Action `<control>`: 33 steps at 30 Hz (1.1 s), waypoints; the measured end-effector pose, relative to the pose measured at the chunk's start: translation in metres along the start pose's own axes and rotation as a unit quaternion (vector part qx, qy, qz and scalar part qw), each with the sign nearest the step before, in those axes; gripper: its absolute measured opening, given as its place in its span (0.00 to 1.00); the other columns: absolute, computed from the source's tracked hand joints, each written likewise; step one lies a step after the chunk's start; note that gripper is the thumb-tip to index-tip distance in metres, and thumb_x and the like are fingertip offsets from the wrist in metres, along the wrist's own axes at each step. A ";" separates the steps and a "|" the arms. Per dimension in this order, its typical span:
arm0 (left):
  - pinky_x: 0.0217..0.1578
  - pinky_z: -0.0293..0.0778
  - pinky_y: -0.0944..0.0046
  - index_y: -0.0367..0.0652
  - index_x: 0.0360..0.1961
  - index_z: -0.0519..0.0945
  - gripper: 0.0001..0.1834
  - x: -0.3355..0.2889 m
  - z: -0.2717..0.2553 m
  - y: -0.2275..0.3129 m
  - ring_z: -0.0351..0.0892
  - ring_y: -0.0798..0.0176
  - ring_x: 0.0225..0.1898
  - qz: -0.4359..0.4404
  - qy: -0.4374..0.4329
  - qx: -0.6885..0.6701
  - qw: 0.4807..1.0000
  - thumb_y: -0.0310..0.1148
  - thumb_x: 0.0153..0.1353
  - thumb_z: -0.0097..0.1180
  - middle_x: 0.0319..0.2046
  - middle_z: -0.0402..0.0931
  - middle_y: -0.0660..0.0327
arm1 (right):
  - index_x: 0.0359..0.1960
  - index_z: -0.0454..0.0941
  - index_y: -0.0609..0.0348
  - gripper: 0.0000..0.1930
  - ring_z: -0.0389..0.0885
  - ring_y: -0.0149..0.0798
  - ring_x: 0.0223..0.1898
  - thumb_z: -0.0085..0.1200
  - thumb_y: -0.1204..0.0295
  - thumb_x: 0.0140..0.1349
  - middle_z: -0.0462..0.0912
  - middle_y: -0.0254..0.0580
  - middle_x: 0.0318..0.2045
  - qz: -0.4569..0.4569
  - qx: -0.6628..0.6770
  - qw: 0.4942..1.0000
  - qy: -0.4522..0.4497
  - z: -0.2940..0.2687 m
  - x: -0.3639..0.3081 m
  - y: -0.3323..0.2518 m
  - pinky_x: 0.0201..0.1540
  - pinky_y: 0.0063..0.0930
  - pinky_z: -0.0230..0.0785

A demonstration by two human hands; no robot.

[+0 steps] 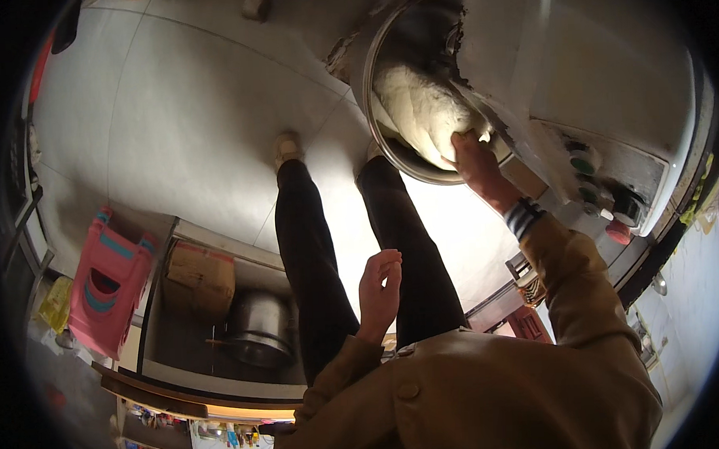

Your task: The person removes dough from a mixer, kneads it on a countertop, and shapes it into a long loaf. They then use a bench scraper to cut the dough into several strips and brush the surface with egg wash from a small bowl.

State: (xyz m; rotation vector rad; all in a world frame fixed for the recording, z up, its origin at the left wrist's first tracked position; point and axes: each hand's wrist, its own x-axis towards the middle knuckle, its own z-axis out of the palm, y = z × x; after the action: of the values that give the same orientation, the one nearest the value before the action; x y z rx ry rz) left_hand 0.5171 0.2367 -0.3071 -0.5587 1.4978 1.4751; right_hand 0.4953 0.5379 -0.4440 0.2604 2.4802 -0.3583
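Note:
A large mass of pale dough (419, 104) lies in a round steel mixing bowl (368, 89), part of it hidden under the mixer housing. My right hand (474, 159) reaches over the bowl's near rim, its fingers closed on the dough's near end. In front of my body, above my thigh, hangs my left hand (379, 291). It holds nothing; the fingers are loosely bent, with a gap beside the thumb.
The mixer housing (607, 65), with its control knobs (583, 163), stands at the right. At the left are a pink folding stool (112, 281), a cardboard box (199, 277) and a steel pot (260, 327). Light tiles cover the floor (197, 103).

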 end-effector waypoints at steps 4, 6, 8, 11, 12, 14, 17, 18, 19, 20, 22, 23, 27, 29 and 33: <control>0.49 0.74 0.68 0.38 0.51 0.74 0.10 0.008 -0.010 0.003 0.78 0.66 0.47 -0.025 0.002 -0.016 1.000 0.25 0.69 0.50 0.45 0.77 0.58 | 0.39 0.78 0.63 0.11 0.82 0.50 0.35 0.56 0.69 0.60 0.81 0.52 0.33 -0.039 -0.149 0.988 0.004 0.042 0.041 -0.021 0.36 0.35 0.78; 0.49 0.74 0.68 0.38 0.51 0.74 0.10 0.014 -0.014 0.002 0.78 0.66 0.48 -0.044 0.005 -0.037 0.998 0.25 0.69 0.50 0.46 0.77 0.57 | 0.41 0.79 0.65 0.13 0.83 0.54 0.38 0.56 0.68 0.60 0.82 0.54 0.35 -0.059 -0.192 0.979 -0.042 0.059 0.060 -0.029 0.39 0.38 0.78; 0.50 0.74 0.69 0.37 0.51 0.74 0.10 0.020 -0.016 0.001 0.78 0.66 0.48 -0.038 0.005 -0.056 0.998 0.25 0.70 0.50 0.46 0.77 0.57 | 0.40 0.77 0.68 0.13 0.82 0.58 0.40 0.54 0.70 0.59 0.81 0.58 0.35 0.061 0.004 0.998 0.033 0.068 0.076 -0.040 0.43 0.43 0.77; 0.49 0.74 0.69 0.37 0.50 0.74 0.10 0.027 -0.015 -0.001 0.78 0.66 0.48 -0.007 0.003 -0.070 0.998 0.26 0.70 0.50 0.46 0.77 0.58 | 0.35 0.80 0.68 0.11 0.82 0.56 0.36 0.50 0.72 0.60 0.82 0.59 0.33 0.086 -0.034 0.994 0.052 0.063 0.101 -0.053 0.42 0.46 0.75; 0.49 0.74 0.69 0.37 0.50 0.74 0.10 0.028 -0.014 -0.001 0.78 0.66 0.48 -0.004 -0.002 -0.068 0.998 0.26 0.70 0.51 0.45 0.77 0.58 | 0.33 0.82 0.66 0.11 0.82 0.55 0.34 0.50 0.71 0.60 0.82 0.57 0.32 0.093 -0.040 0.994 0.038 0.056 0.112 -0.055 0.41 0.45 0.75; 0.48 0.75 0.69 0.38 0.50 0.74 0.09 0.028 -0.014 -0.001 0.78 0.67 0.47 0.006 -0.015 -0.067 0.998 0.26 0.70 0.51 0.44 0.77 0.58 | 0.35 0.82 0.68 0.13 0.83 0.54 0.38 0.51 0.70 0.58 0.83 0.60 0.35 0.122 -0.061 0.990 -0.038 0.040 0.129 -0.060 0.40 0.45 0.77; 0.48 0.75 0.70 0.38 0.49 0.75 0.09 0.027 -0.018 -0.001 0.79 0.67 0.46 0.024 -0.016 -0.023 0.999 0.26 0.69 0.51 0.44 0.77 0.59 | 0.57 0.68 0.67 0.25 0.78 0.52 0.53 0.55 0.64 0.62 0.75 0.63 0.53 0.226 0.256 0.936 0.082 0.014 0.130 -0.070 0.45 0.44 0.77; 0.48 0.75 0.69 0.38 0.49 0.74 0.09 0.028 -0.019 -0.001 0.79 0.66 0.46 0.014 -0.011 -0.013 1.000 0.26 0.69 0.51 0.43 0.78 0.58 | 0.66 0.56 0.60 0.33 0.72 0.48 0.60 0.57 0.64 0.63 0.67 0.57 0.63 0.219 0.515 0.829 -0.003 0.000 0.111 -0.067 0.55 0.43 0.72; 0.49 0.75 0.68 0.38 0.50 0.74 0.10 0.029 -0.020 0.000 0.79 0.66 0.46 0.033 -0.021 -0.002 0.999 0.26 0.69 0.51 0.43 0.78 0.58 | 0.70 0.52 0.56 0.36 0.69 0.46 0.63 0.57 0.65 0.64 0.64 0.50 0.66 0.222 0.657 0.720 -0.036 -0.014 0.093 -0.067 0.62 0.41 0.65; 0.49 0.75 0.68 0.38 0.50 0.74 0.10 0.032 -0.021 0.000 0.79 0.65 0.46 0.037 -0.026 0.008 0.999 0.26 0.69 0.51 0.43 0.78 0.58 | 0.71 0.51 0.57 0.35 0.68 0.46 0.64 0.55 0.67 0.66 0.63 0.50 0.66 0.224 0.575 0.787 0.000 -0.026 0.068 -0.071 0.63 0.40 0.64; 0.51 0.75 0.65 0.37 0.51 0.74 0.13 0.040 -0.020 0.003 0.79 0.64 0.47 0.035 -0.037 0.013 0.999 0.34 0.71 0.51 0.44 0.78 0.56 | 0.70 0.55 0.61 0.31 0.68 0.45 0.64 0.52 0.69 0.68 0.66 0.50 0.65 0.162 0.496 0.847 0.098 -0.057 0.009 -0.082 0.63 0.38 0.64; 0.51 0.75 0.65 0.36 0.52 0.73 0.13 0.045 -0.018 0.005 0.79 0.63 0.47 0.043 -0.047 0.004 0.998 0.33 0.71 0.51 0.45 0.78 0.55 | 0.69 0.58 0.63 0.28 0.68 0.45 0.64 0.50 0.71 0.69 0.68 0.50 0.64 0.112 0.497 0.846 0.159 -0.076 -0.021 -0.087 0.63 0.37 0.65; 0.51 0.75 0.63 0.34 0.54 0.72 0.15 0.070 -0.001 0.017 0.80 0.61 0.49 0.067 -0.089 -0.023 0.994 0.31 0.71 0.50 0.49 0.77 0.52 | 0.51 0.78 0.66 0.13 0.78 0.39 0.50 0.46 0.72 0.72 0.80 0.49 0.48 0.082 0.373 0.874 0.301 -0.155 -0.130 -0.094 0.56 0.32 0.70; 0.51 0.76 0.63 0.34 0.54 0.72 0.15 0.088 0.012 0.024 0.80 0.59 0.49 0.082 -0.113 -0.018 0.990 0.31 0.71 0.49 0.50 0.77 0.51 | 0.50 0.76 0.67 0.18 0.78 0.37 0.49 0.37 0.67 0.76 0.79 0.46 0.48 0.064 0.276 0.878 0.386 -0.185 -0.158 -0.086 0.57 0.32 0.69; 0.50 0.76 0.61 0.34 0.50 0.74 0.12 0.120 0.040 0.031 0.82 0.56 0.47 0.101 -0.110 -0.028 0.988 0.28 0.68 0.52 0.46 0.81 0.52 | 0.51 0.74 0.72 0.20 0.79 0.39 0.48 0.34 0.66 0.77 0.79 0.50 0.48 0.124 0.323 0.824 0.448 -0.201 -0.169 -0.073 0.57 0.32 0.70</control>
State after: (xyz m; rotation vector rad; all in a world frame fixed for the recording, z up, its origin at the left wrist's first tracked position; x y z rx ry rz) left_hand 0.4470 0.3139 -0.3854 -0.2709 1.3730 1.6812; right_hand 0.4997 0.5145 -0.1726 1.2727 3.0478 -1.1846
